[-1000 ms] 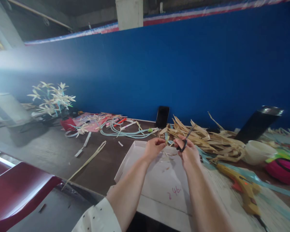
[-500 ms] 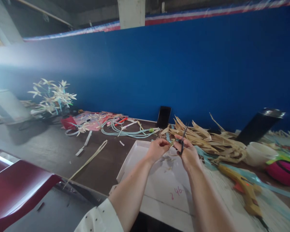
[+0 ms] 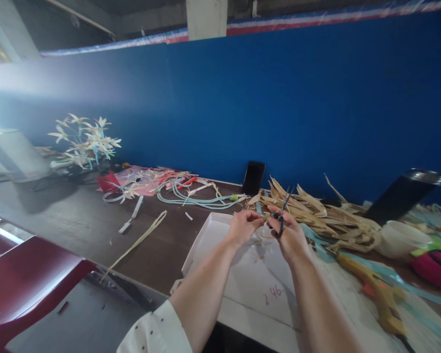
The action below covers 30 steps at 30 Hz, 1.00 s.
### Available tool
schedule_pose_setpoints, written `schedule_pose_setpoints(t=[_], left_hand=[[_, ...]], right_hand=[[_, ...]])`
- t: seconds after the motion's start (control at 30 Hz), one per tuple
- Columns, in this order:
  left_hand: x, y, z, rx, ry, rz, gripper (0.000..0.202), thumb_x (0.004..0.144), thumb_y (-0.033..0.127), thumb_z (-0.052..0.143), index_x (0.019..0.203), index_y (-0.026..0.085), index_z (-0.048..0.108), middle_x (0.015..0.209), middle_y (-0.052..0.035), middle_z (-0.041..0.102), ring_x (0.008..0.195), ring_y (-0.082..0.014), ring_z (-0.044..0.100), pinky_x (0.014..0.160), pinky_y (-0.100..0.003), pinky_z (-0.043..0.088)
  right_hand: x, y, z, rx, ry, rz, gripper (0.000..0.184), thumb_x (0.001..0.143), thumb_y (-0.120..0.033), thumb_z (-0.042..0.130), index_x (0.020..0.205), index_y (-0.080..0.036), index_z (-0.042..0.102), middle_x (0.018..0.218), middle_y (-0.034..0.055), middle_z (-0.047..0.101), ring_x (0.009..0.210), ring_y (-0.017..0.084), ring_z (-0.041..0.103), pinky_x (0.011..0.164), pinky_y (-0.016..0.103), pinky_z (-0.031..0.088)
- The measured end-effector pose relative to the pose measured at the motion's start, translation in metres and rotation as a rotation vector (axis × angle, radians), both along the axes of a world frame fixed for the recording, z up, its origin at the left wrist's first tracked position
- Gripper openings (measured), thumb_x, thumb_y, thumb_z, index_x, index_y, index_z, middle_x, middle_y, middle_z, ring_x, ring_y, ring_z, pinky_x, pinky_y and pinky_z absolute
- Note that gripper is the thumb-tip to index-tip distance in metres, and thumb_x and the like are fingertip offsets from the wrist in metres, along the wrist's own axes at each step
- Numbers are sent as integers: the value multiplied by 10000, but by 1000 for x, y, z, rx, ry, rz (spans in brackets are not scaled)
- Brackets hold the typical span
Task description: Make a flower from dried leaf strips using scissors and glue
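Observation:
My right hand (image 3: 291,235) grips small black-handled scissors (image 3: 282,214), blades pointing up and away. My left hand (image 3: 243,226) pinches a small pale strip of dried leaf (image 3: 263,219) right beside the blades. Both hands hover over the far end of a shallow white tray (image 3: 220,245), which has scraps in it and pink writing on its near part.
A heap of dried husks (image 3: 316,213) lies behind the tray, a black phone (image 3: 253,178) leans on the blue wall. A yellow glue gun (image 3: 375,289), white bowl (image 3: 402,238) and black cylinder (image 3: 402,196) sit right. Leaf flowers (image 3: 86,142) and blue strips (image 3: 191,196) lie left. A red chair (image 3: 33,284) stands near left.
The scissors tilted from leaning right to nearly upright and back to a slight lean. Both hands stayed close together over the tray; the camera shifted a little.

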<state>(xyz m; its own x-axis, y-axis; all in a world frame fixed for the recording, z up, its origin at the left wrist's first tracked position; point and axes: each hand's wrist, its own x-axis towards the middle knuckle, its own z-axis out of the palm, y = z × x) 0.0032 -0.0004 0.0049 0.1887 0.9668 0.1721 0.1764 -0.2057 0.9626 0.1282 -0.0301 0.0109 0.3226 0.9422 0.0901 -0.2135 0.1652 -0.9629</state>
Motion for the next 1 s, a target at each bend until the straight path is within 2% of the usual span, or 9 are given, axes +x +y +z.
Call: schedule_pose_setpoints(t=[0.33,0.57,0.63,0.8,1.0], left_hand=[[-1,-2,3,3,-5,27,256,677,390,615,716,139,650,620,10,603,559,-81,476,539,-197,358],[-5,2,6,14,-78,74,223,691,321,606,793,133,667,683,-16,641,603,-100,528,571,-203,392],[-9,4,8,11,-108,116,217,693,315,599,793,134,666,689,-17,642,617,-104,538,587,-206,402],[-17,7,14,-10,-135,224,168,683,270,576,762,146,655,691,-12,637,650,-110,557,616,-206,411],[-20,3,18,-33,-178,207,160,686,276,567,761,157,644,688,-4,623,644,-103,544,605,-200,407]], right_hand=[[-2,-1,0,17,-8,30,490,507,-223,753,979,-179,633,581,-63,523,442,40,367,401,162,262],[-2,-1,1,-15,-78,-43,504,488,-273,776,969,-190,648,620,-25,599,529,82,483,427,164,312],[-2,-2,0,-77,-106,18,492,498,-288,776,963,-179,657,639,0,621,548,101,512,426,169,317],[-5,-8,-2,-173,-225,271,445,535,-293,767,952,-169,675,673,37,643,544,119,527,407,173,301],[-5,-9,-6,-162,-387,380,414,592,-337,738,972,-181,681,653,31,637,558,133,529,443,200,348]])
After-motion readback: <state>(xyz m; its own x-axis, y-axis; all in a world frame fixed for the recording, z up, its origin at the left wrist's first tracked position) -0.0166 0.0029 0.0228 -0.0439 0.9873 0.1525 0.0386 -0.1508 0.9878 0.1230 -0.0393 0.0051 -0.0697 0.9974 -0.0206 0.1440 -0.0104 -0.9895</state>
